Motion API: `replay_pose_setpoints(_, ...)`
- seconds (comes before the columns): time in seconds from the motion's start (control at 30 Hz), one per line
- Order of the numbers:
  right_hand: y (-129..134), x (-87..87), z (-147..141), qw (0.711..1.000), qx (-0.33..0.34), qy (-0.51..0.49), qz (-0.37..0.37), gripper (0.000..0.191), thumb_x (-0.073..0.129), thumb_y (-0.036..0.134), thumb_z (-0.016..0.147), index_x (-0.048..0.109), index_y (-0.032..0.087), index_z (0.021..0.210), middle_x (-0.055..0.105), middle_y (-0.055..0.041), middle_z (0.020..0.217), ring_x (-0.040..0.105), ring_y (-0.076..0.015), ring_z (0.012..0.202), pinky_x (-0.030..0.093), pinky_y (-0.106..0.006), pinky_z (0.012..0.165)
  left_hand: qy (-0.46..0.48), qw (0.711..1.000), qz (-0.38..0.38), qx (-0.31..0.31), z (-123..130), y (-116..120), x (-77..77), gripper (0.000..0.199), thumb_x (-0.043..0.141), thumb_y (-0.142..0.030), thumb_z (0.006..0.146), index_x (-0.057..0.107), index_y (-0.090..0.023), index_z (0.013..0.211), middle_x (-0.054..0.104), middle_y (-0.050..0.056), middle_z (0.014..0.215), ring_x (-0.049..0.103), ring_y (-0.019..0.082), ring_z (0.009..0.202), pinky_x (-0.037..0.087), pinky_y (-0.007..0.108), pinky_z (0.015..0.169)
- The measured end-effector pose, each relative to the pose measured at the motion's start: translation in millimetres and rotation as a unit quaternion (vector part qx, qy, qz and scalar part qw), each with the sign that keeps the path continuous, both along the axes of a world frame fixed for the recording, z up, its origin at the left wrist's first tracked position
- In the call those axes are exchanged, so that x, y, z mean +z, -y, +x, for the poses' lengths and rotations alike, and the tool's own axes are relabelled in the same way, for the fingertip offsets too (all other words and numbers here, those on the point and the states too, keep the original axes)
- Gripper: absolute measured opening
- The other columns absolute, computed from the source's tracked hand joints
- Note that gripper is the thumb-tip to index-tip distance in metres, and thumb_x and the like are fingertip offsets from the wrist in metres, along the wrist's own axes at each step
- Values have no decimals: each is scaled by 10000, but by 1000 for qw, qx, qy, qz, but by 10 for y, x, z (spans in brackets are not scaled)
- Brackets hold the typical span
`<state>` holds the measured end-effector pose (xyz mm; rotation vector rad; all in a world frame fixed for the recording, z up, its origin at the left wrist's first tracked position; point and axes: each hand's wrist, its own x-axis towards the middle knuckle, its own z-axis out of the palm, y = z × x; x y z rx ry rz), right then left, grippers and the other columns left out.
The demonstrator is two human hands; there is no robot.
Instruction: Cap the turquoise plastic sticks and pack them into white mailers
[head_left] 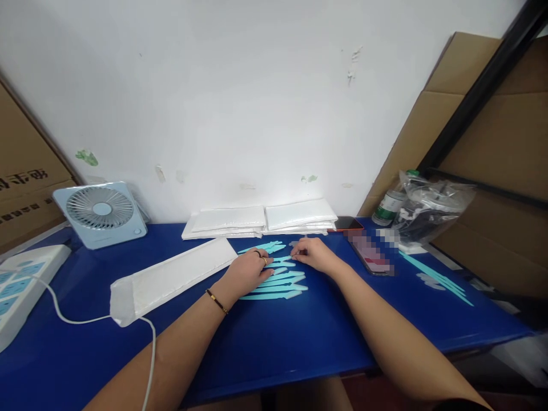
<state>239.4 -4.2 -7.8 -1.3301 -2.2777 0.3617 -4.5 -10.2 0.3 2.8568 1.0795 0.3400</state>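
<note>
Several slim teal eyebrow razors (278,295) with pale tips lie side by side on the blue table (278,348). My left hand (248,274) rests over their handle ends, its curled thumb and forefinger closed on one razor and covering part of it. At the pale tip of that razor, my right hand (314,254) is closed in a pinch. Whatever small piece is between the right fingertips is too small to make out. More teal razors (274,247) lie bunched just beyond my left fingers.
A long white padded envelope (175,279) lies left, near a fan (103,214), power strip (29,285) and white cable (81,321). Stacked white envelopes (226,220) line the wall. Rightward are a phone (370,254), loose teal strips (436,278), small clear pieces (430,281) and a bottle (389,205).
</note>
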Motion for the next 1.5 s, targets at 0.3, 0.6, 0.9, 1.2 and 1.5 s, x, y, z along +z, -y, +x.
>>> replay_pose_setpoints(0.3, 9, 19, 36, 999, 30, -40, -12, 113, 609, 213, 782, 716, 211, 821, 671, -23, 797, 608, -147, 690, 456, -263, 672, 15, 999, -31, -21, -18, 5, 38, 356, 421, -414, 900, 618, -238, 1139, 601, 51, 1063, 552, 193, 967, 445, 281, 806)
replay_pose_setpoints(0.6, -44, 11, 144, 999, -16, 36, 36, 140, 581, 153, 779, 695, 190, 850, 632, -57, 887, 584, -144, 738, 432, -245, 688, 8, 996, 56, 62, -73, -104, -14, 345, 429, -381, 898, 598, -238, 1162, 575, 66, 1126, 472, 236, 1050, 402, 340, 813)
replay_pose_setpoints(0.9, 49, 72, 83, 998, -45, 34, -17, 284, 529, 153, 760, 653, 199, 1011, 623, -7, 686, 545, -129, 607, 377, -223, 584, -32, 996, 87, 9, -12, -3, 7, 291, 432, -376, 902, 636, -259, 1075, 623, 43, 1028, 502, 212, 965, 349, 328, 771)
replay_pose_setpoints(1.2, 31, 69, 155, 999, 1, 27, -35, 170, 578, 148, 729, 673, 196, 861, 607, -35, 842, 546, -131, 687, 394, -230, 638, -13, 993, 20, 112, -1, -150, -34, 215, 444, -255, 886, 649, -227, 944, 634, 44, 957, 562, 188, 912, 378, 292, 727)
replay_pose_setpoints(1.5, 51, 87, 138, 992, -12, -64, -105, 99, 557, 263, 814, 598, 174, 824, 573, -5, 708, 507, -118, 625, 386, -223, 580, 59, 987, -61, 139, -43, -203, -35, 119, 506, -223, 824, 611, -203, 875, 657, 28, 870, 594, 187, 853, 426, 284, 735)
